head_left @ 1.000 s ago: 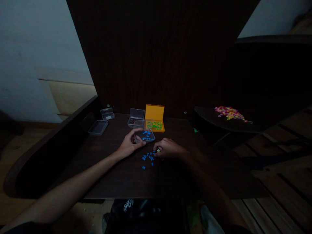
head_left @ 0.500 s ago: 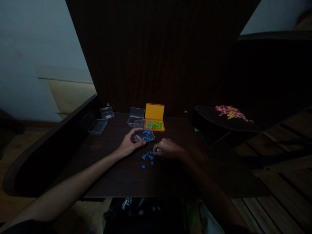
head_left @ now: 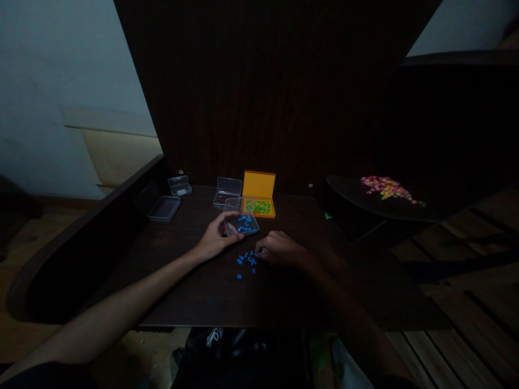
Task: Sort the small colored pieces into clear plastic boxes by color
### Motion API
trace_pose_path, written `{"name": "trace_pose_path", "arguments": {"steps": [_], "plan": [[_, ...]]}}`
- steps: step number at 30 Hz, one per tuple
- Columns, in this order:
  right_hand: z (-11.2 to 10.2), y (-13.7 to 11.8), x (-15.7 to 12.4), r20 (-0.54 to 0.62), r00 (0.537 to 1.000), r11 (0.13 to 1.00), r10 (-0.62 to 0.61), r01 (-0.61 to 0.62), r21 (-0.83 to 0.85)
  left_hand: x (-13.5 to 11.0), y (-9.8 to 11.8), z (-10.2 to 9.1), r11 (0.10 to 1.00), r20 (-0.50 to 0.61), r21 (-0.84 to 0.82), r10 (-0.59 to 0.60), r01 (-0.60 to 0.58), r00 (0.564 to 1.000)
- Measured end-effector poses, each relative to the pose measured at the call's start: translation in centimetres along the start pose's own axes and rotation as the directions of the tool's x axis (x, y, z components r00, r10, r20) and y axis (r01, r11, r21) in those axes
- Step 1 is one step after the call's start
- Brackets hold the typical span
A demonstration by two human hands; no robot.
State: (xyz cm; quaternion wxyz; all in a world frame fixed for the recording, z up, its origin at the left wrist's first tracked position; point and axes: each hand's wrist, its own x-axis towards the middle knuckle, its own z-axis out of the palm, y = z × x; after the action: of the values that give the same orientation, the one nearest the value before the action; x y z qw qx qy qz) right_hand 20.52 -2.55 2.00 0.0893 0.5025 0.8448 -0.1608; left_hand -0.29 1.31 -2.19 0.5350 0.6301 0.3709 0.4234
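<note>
Two bare hands low on a dark table [head_left: 194, 297], dimly lit. Far out at ten o'clock from the hands, a shallow clear lid [head_left: 164, 208] lying flat, and just beyond it a small clear box [head_left: 180, 185]. Reaches in from seven o'clock with the left hand [head_left: 214, 240], thumb and fingers curled round the near-left rim of a clear tray [head_left: 256, 229], gripping it; tray resting on the table at twelve o'clock of the hands, blue pieces [head_left: 243, 220] scattered inside. Behind the tray, again at twelve o'clock, an open clear case [head_left: 227, 190] just beside a yellow box [head_left: 258, 186], lid raised, green pieces [head_left: 258, 206] within. At six o'clock from the tray, loose blue pieces [head_left: 246, 262] spread on the bare table between the two hands. Rests the right hand [head_left: 279, 249] knuckles up at three o'clock of that scatter, fingertips bent down at its edge; whether pinched on a piece or empty, cannot tell. Well apart at two o'clock, a heap of mixed bright pieces [head_left: 385, 187] on a dark round surface [head_left: 348, 197]
</note>
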Motion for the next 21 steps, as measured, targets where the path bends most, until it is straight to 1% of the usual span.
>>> {"name": "trace_pose_path", "arguments": {"steps": [9, 14, 21], "plan": [[0.4, -0.1, -0.3, -0.02, 0.999, 0.999, -0.032, 0.032, -0.024, 0.0, 0.5, 0.0, 1.0, 0.007, -0.007, -0.013, 0.013, 1.0], [1.1, -0.2, -0.6, -0.079, 0.996, 0.994, -0.04, 0.032, -0.101, 0.1, 0.4, -0.1, 1.0, 0.006, 0.001, -0.016, 0.016, 1.0], [2.5, 0.1, 0.0, -0.134, 0.987, 0.979, -0.086, 0.059, -0.197, 0.0, 0.5, -0.1, 1.0, 0.005, 0.001, -0.014, 0.014, 1.0]]}}
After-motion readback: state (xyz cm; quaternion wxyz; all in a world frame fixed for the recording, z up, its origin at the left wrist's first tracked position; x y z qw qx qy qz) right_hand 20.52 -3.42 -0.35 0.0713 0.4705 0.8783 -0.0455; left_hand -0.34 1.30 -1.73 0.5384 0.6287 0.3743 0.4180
